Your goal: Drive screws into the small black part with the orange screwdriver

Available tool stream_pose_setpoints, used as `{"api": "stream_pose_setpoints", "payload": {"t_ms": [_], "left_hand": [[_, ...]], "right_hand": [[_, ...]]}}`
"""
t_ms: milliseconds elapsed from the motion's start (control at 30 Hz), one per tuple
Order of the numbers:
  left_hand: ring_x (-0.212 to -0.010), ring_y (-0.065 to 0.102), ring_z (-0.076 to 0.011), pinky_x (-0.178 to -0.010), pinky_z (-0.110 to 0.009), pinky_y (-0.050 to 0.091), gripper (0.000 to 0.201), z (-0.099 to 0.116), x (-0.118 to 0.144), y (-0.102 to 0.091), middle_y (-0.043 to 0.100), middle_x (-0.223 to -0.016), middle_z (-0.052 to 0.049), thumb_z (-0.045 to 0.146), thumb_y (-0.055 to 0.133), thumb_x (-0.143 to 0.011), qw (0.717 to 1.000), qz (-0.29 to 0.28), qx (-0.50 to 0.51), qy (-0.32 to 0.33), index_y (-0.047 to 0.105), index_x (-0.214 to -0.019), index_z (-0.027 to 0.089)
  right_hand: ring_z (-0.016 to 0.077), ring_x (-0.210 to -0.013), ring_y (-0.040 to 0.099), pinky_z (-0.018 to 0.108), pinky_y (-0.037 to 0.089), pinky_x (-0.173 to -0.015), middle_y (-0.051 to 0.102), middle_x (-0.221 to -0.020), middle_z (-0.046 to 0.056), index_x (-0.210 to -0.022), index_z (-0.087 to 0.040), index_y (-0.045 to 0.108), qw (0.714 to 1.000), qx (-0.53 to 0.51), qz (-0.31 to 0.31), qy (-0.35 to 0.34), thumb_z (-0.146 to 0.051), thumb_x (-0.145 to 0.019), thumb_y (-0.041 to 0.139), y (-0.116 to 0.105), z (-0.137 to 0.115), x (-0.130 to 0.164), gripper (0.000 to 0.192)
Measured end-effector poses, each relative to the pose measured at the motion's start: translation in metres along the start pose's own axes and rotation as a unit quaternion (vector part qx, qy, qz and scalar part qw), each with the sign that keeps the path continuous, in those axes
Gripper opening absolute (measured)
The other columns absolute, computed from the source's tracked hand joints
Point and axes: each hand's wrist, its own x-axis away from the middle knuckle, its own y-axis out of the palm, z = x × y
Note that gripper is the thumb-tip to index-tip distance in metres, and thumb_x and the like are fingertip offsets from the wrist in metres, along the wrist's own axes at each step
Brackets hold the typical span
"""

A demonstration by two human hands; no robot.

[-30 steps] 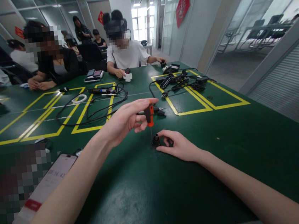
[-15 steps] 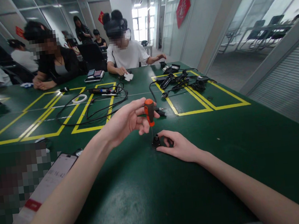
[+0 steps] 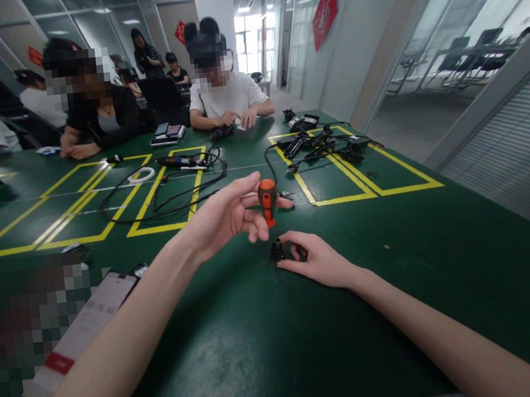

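Presently the left hand (image 3: 222, 219) pinches an orange-handled screwdriver (image 3: 268, 201), held upright with its long axis vertical, directly above a small black part (image 3: 277, 249). The right hand (image 3: 316, 259) pinches that part against the green tabletop (image 3: 271, 349), near its middle.

Green worktop (image 3: 271, 349), yellow taped boxes. On it: small black part (image 3: 277, 249), coiled black cables (image 3: 170, 193), black adapters (image 3: 320, 142), white tape ring (image 3: 141, 175), phone (image 3: 78, 335).
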Motion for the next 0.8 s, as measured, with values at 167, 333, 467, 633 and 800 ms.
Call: {"api": "stream_pose_setpoints", "payload": {"t_ms": [167,333,467,633,800], "left_hand": [[-0.052,0.058,-0.0085,-0.046,-0.021,0.042,0.043,-0.0019,-0.0007,-0.0006,0.075,-0.091,-0.007,0.054,0.074,-0.090,1.000,0.014,0.007,0.007,0.065,-0.104,0.015],[-0.056,0.049,-0.0063,-0.046,-0.018,0.030,0.052,-0.0029,0.0023,0.0005,0.064,-0.081,-0.001,0.054,0.083,-0.083,0.999,0.043,-0.027,0.016,0.074,-0.115,0.013],[-0.052,0.044,-0.0057,-0.045,-0.019,0.025,0.054,-0.0013,0.0023,0.0008,0.059,-0.071,0.000,0.062,0.082,-0.080,0.999,0.033,-0.039,0.015,0.076,-0.098,0.011],[-0.058,0.060,-0.0120,-0.049,-0.023,0.036,0.052,0.0017,0.0001,0.0005,0.075,-0.098,-0.012,0.062,0.071,-0.087,1.000,0.012,-0.009,-0.007,0.071,-0.100,0.012],[-0.055,0.049,-0.0077,-0.047,-0.021,0.024,0.052,0.0013,0.0003,0.0007,0.073,-0.092,-0.007,0.056,0.076,-0.084,0.999,0.039,-0.005,-0.004,0.071,-0.116,0.015]], "right_hand": [[0.0141,-0.065,0.053,0.028,0.043,-0.064,0.066,-0.082,-0.001,-0.109,-0.019,0.069,1.000,0.001,-0.002,-0.001,-0.032,-0.089,0.076,0.0000,0.0001,-0.0004,0.024],[0.0138,-0.066,0.054,0.028,0.042,-0.064,0.065,-0.082,-0.001,-0.110,-0.019,0.069,1.000,-0.001,-0.004,-0.002,-0.030,-0.090,0.077,-0.0008,-0.0013,-0.0005,0.025],[0.0140,-0.066,0.054,0.028,0.042,-0.064,0.065,-0.083,-0.001,-0.109,-0.018,0.069,1.000,-0.004,-0.001,0.000,-0.030,-0.090,0.077,-0.0012,-0.0027,-0.0002,0.024],[0.0141,-0.066,0.055,0.028,0.043,-0.064,0.065,-0.082,-0.001,-0.107,-0.019,0.070,1.000,-0.008,-0.001,0.003,-0.030,-0.089,0.077,-0.0011,-0.0030,0.0001,0.022],[0.0138,-0.065,0.054,0.027,0.042,-0.063,0.063,-0.079,-0.002,-0.109,-0.019,0.070,1.000,-0.002,-0.004,0.006,-0.030,-0.089,0.078,-0.0007,-0.0025,-0.0001,0.024]]}}
